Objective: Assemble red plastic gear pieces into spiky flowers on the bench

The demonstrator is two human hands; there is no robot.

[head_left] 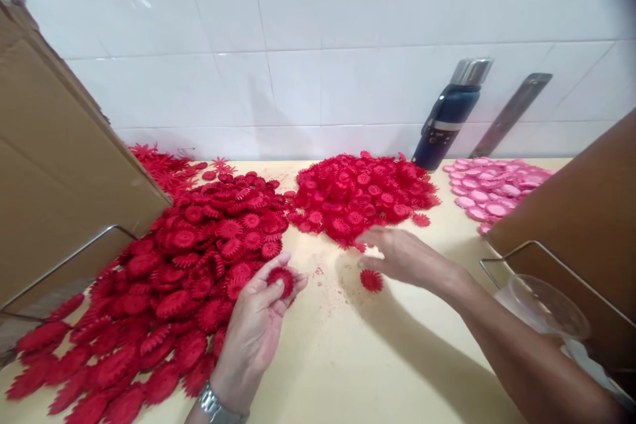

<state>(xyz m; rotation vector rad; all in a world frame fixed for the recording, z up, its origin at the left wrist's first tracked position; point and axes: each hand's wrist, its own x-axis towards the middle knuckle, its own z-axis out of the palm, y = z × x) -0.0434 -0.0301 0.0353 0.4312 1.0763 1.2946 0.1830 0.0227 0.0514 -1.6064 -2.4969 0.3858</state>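
Observation:
My left hand (pixel 265 298), palm up with a metal watch on its wrist, pinches a round red fringed flower piece (pixel 281 282) under the thumb. Beside and behind that hand spreads a large heap of similar red flower pieces (pixel 189 258). My right hand (pixel 392 252) reaches in from the right at the front edge of a second red heap (pixel 368 192); its thumb and fingers are apart, with nothing visible held. Just below its thumb, a single red flower piece (pixel 371 281) lies on the pale table (pixel 318 371).
Cardboard boxes stand at the left (pixel 59 119) and right (pixel 576 212), with bent wire frames beside them. A dark blue flask (pixel 450 116) and a dark flat bar (pixel 511 116) are by the tiled wall. Pink pieces (pixel 497 189) and a clear plastic container (pixel 546 308) sit right.

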